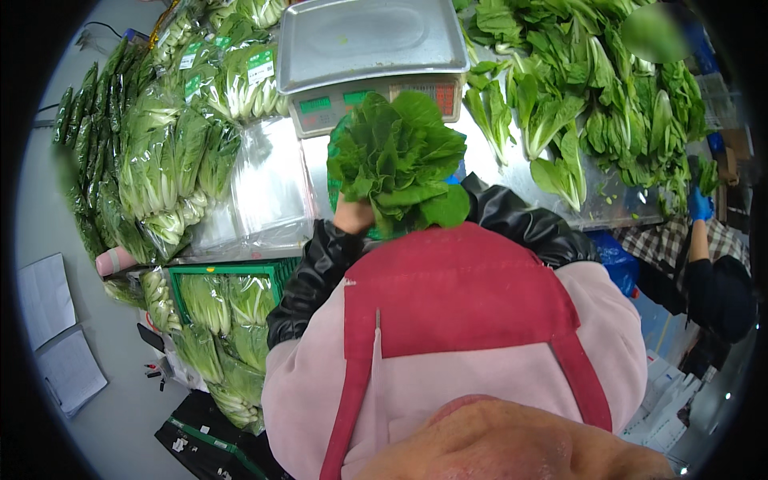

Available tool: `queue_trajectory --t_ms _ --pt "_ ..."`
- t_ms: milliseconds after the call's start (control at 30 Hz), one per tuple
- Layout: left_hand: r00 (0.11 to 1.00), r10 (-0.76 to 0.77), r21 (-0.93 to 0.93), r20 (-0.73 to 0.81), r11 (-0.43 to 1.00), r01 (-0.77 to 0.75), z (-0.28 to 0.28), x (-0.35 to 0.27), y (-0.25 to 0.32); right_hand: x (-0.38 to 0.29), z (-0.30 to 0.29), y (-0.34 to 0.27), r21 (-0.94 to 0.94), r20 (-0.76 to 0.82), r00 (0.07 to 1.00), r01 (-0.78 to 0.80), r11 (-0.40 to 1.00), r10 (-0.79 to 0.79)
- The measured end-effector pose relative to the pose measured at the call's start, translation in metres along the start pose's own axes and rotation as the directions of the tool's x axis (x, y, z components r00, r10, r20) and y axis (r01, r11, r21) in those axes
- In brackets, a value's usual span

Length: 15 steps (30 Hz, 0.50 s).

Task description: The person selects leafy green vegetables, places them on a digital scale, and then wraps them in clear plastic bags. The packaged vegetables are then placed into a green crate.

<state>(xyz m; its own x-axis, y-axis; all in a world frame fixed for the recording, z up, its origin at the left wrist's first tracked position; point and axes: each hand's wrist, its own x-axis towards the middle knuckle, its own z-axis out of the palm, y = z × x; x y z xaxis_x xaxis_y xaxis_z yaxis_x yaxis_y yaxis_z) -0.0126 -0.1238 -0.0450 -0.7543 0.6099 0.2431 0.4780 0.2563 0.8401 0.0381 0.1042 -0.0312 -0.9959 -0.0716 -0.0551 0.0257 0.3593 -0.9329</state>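
Note:
A bunch of leafy greens [399, 156] is up in front of my chest, its broad leaves towards me. My left hand [354, 215] grips it from the left side, the fingers hidden by leaves. My right forearm, in a black sleeve, reaches in behind the bunch from the right. Only a bit of blue, perhaps a glove on my right hand [453, 179], shows past the leaves, so its grip is hidden. Just beyond the bunch stands a weighing scale [318, 120] with a metal tray [369, 36] on top. Some green material [333, 189] shows behind the leaves.
Loose leafy greens [600, 90] are heaped on the right of the metal table [489, 180]. Bagged greens [159, 156] and clear plastic bags [270, 180] lie left. A green crate [225, 270] holds more packs. A co-worker's blue-gloved hand [700, 206] is at far right.

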Motion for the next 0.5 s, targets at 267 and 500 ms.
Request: queue_trajectory --t_ms 267,500 --pt "0.969 0.176 0.496 0.172 0.834 -0.240 -0.062 0.045 0.035 0.025 0.028 0.006 -0.101 -0.039 0.999 0.014 0.995 -0.018" --pt "0.970 0.191 0.650 0.150 0.720 -0.243 0.004 0.021 0.002 0.000 0.000 0.026 -0.220 0.294 0.942 -0.098 0.971 0.161"
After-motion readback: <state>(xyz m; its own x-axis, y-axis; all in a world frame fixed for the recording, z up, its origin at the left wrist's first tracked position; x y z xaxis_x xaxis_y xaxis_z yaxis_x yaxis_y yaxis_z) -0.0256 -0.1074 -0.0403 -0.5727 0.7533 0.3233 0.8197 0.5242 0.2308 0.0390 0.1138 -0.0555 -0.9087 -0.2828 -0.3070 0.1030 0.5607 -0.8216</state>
